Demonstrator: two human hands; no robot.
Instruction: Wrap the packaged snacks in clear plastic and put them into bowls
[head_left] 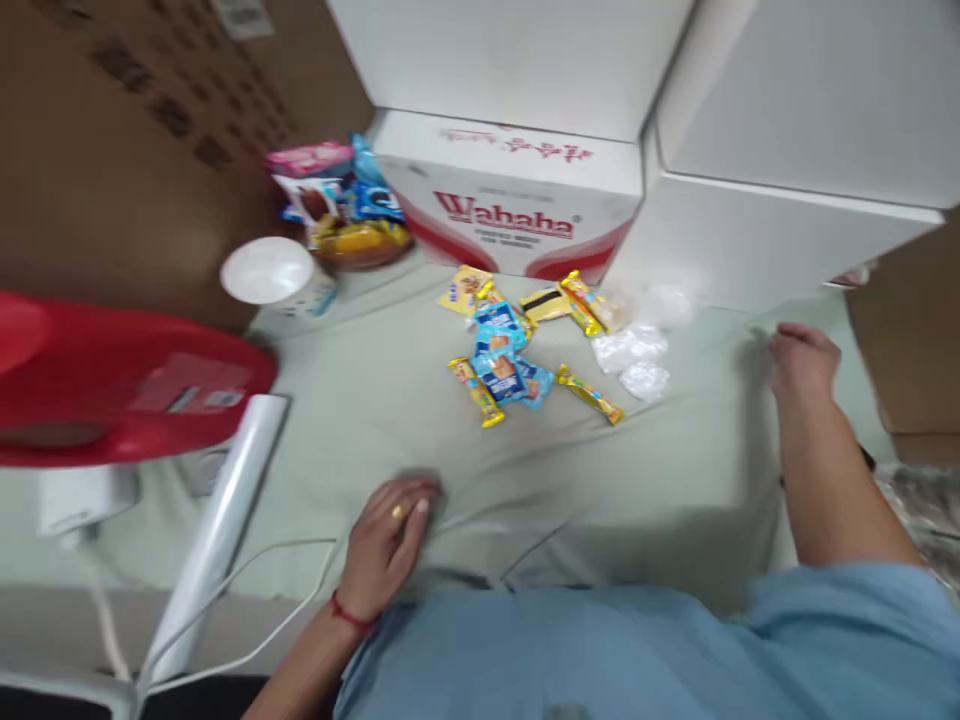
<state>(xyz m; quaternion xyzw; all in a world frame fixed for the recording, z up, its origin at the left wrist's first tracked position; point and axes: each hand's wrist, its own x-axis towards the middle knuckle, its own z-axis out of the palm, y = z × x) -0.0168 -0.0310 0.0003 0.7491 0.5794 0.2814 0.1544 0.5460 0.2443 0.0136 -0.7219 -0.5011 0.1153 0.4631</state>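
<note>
At my far left a large cardboard box point(135, 170) stands behind a red plastic object point(135, 345), with a white roll point(217, 530) slanting just beside it. Next comes a pale cup point(268, 272), standing on the cloth-covered surface point(360, 390) near a cluster of snack bags point(337, 200). My left hand point(388, 545), with a red band at the wrist, rests at the near edge; its fingers curl loosely, but blur keeps me from telling whether they are released or close on anything. Ahead of it, near the middle, blue packets point(501, 365) overlap in a small heap, with yellow-wrapped bars point(591, 396) around them. Behind these stands a Wahaha carton point(517, 215). To the right of the heap lies crumpled clear plastic point(630, 350). Farther right, well apart from the packets, is my right hand point(804, 358); its fingers look folded in, though I cannot tell whether they are clenched or grasping something.
</note>
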